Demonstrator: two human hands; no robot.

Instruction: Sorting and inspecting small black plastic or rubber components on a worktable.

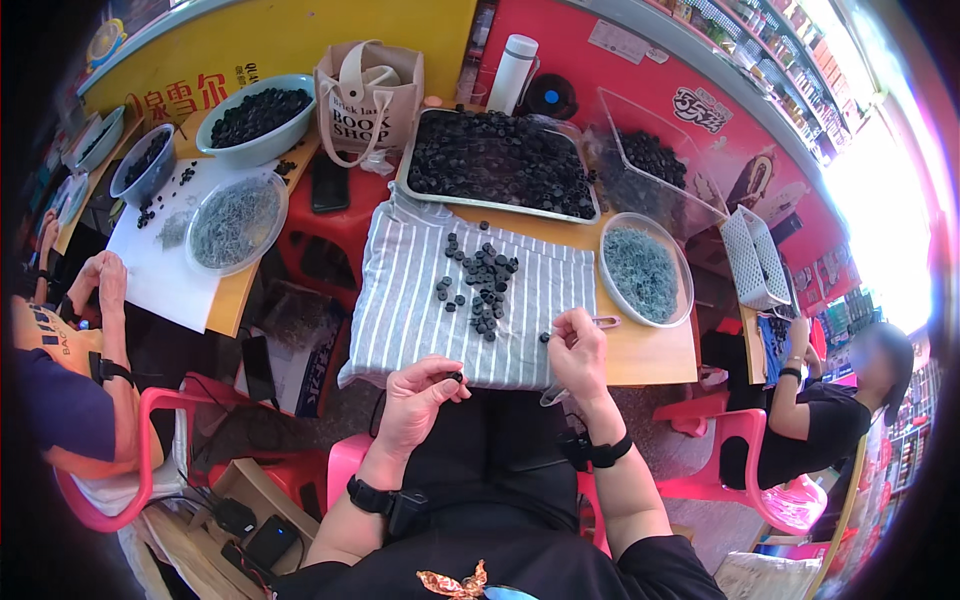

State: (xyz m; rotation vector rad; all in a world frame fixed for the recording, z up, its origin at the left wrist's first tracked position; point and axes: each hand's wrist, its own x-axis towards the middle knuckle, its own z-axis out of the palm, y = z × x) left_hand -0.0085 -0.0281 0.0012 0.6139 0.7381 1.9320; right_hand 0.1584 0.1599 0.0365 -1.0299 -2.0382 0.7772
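Observation:
My left hand (420, 402) is closed at the near edge of the striped grey cloth (400, 300), with a small black round piece (455, 377) between thumb and forefinger. To its right, my right hand (580, 355) is pinched over the cloth. Another black piece (545, 338) shows right beside its fingertips; whether they hold it or something finer I cannot tell. A loose heap of similar black round pieces (487, 275) lies on the cloth beyond both hands. Right of the cloth stands a round white tub (683, 300) of thin bluish-green clear bits.
Behind the cloth is a metal tray (405, 185) full of black pieces, beside a clear bin (690, 200). A canvas tote bag (370, 100) and a white bottle (512, 75) stand further back. Seated people work at left (90, 390) and right (820, 420).

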